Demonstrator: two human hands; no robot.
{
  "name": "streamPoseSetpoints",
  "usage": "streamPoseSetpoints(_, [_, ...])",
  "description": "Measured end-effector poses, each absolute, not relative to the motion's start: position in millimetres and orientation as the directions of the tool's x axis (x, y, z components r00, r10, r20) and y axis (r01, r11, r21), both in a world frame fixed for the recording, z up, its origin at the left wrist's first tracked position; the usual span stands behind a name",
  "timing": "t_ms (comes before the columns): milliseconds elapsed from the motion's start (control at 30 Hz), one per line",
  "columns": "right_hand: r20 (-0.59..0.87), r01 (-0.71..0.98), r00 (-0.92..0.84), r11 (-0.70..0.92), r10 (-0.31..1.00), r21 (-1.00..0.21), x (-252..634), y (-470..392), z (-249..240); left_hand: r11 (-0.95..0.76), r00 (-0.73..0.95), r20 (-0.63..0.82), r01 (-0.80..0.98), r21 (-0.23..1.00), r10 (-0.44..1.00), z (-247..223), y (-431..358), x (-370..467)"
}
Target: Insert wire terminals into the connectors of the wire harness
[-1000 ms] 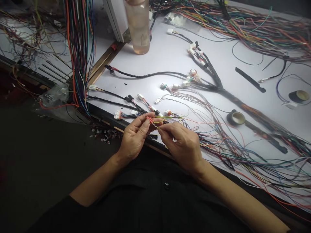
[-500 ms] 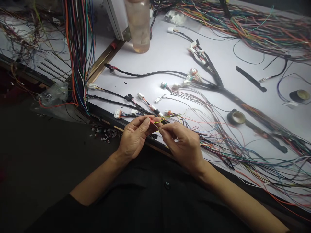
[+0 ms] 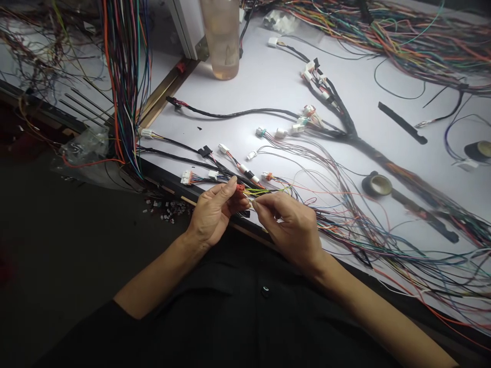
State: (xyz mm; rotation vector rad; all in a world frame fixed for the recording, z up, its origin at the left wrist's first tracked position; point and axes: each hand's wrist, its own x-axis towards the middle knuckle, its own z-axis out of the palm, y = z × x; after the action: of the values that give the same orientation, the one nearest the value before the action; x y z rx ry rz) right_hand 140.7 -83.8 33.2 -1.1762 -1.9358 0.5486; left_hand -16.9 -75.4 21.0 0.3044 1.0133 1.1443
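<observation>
A small red connector (image 3: 240, 189) rests in the fingers of my left hand (image 3: 212, 213), whose thumb is raised along its near side. Yellow-green wires (image 3: 264, 191) run out of the connector to the right. My right hand (image 3: 292, 225) pinches a thin wire between thumb and forefinger, just right of the connector; the wire's tip is too small to make out. Behind my hands lie a white multi-pin connector (image 3: 186, 177), an orange-and-white connector (image 3: 267, 176) and a white connector with black bands (image 3: 248, 173), each on wires.
A taped black harness (image 3: 368, 148) branches across the white table. Tape rolls (image 3: 378, 185) lie on the right. At the back stands a bottle (image 3: 222, 41). Wire bundles hang at left (image 3: 128, 87) and heap along the far edge (image 3: 402, 46). A plastic bag (image 3: 86, 151) hangs over the left edge.
My left thumb has lifted, so more of the red connector shows. My right hand keeps its pinch close by. The whole view has shifted slightly.
</observation>
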Motion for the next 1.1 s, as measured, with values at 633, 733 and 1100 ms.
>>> streamPoseSetpoints(633, [0.407, 0.575, -0.300, 0.504, 0.863, -0.645, 142.3, -83.1, 37.5, 0.423, 0.050, -0.514, -0.639, 0.643, 0.856, 22.1, -72.5, -19.0])
streamPoseSetpoints(733, [0.418, 0.570, -0.293, 0.508, 0.860, -0.646, 142.4, -82.5, 37.9, 0.393, 0.028, -0.476, -0.609, 0.690, 0.879, 22.7, -72.8, -21.1])
streamPoseSetpoints(1100, [0.383, 0.552, -0.282, 0.476, 0.879, -0.685, 143.0, -83.8, 38.8, 0.299, -0.077, -0.400, -0.540, 0.787, 0.913, 22.4, -66.5, -28.4])
